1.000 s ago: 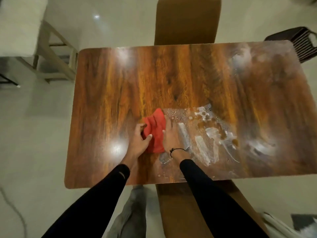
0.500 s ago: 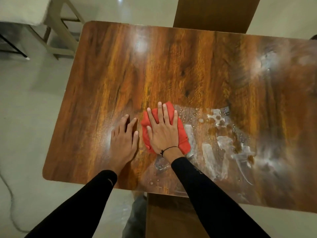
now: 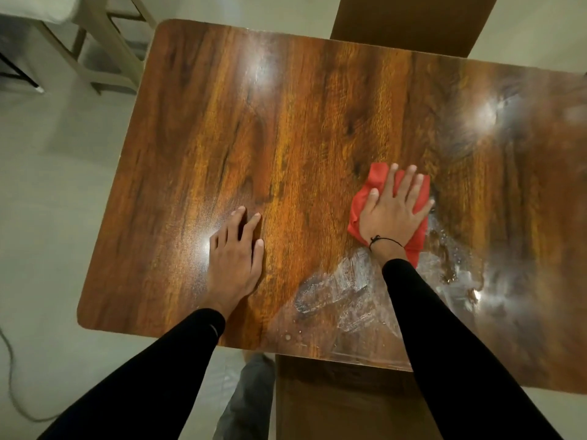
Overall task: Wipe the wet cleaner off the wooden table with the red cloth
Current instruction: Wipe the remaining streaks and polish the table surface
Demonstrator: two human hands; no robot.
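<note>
Pale glossy floor [image 3: 57, 192] surrounds the wooden table [image 3: 286, 128], whose rounded-corner top fills most of the view and carries bright lamp reflections at several spots. Brown chair back [image 3: 409, 23] stands at the far edge; a second brown chair [image 3: 343, 404] sits tucked under the near edge, between the two black sleeves. Light wooden frame of a stool or bench [image 3: 104, 49] stands on the floor beyond the far left corner, apart from the table. Thin cable [image 3: 12, 385] curves along the floor at lower left. Wet cleaner [image 3: 336, 290] lies as whitish smears and droplets on the near right part of the top, partly hidden by the right forearm, and runs on past the cloth toward the right. Red cloth [image 3: 365, 198] lies bunched on the table at right of centre. Right hand [image 3: 394, 211] presses flat on it, fingers straight and slightly spread. Left hand [image 3: 235, 255] rests palm down on bare dry wood, well apart from the cloth, fingers straight, holding nothing
</note>
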